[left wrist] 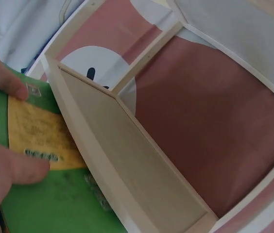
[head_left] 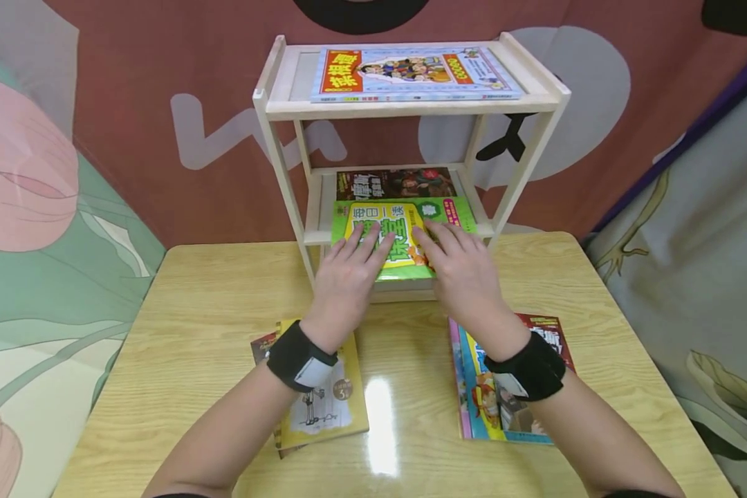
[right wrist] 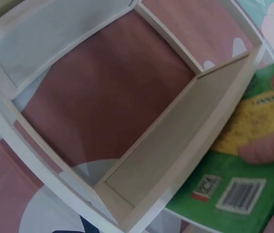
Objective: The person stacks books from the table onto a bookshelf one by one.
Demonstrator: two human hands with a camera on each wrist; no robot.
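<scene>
A green and yellow book (head_left: pixel 389 216) lies face up at the front of the rack's middle shelf, its near part jutting past the shelf edge. My left hand (head_left: pixel 347 280) grips its left side, and my right hand (head_left: pixel 467 273) grips the right side. Fingers of both hands spread over the cover. Underneath, my left thumb (left wrist: pixel 32 166) and my right thumb (right wrist: pixel 258 149) press the back cover, where a barcode shows in the right wrist view. Behind it on the same shelf lies a dark book (head_left: pixel 404 182), partly covered by the green one.
The pale wooden rack (head_left: pixel 411 108) stands at the back of the table (head_left: pixel 224 290), with a light blue book (head_left: pixel 404 72) on its top shelf. Below my left forearm lie a yellow book (head_left: pixel 342 415) and another under it. Several overlapping books (head_left: pixel 473 387) lie beneath my right wrist.
</scene>
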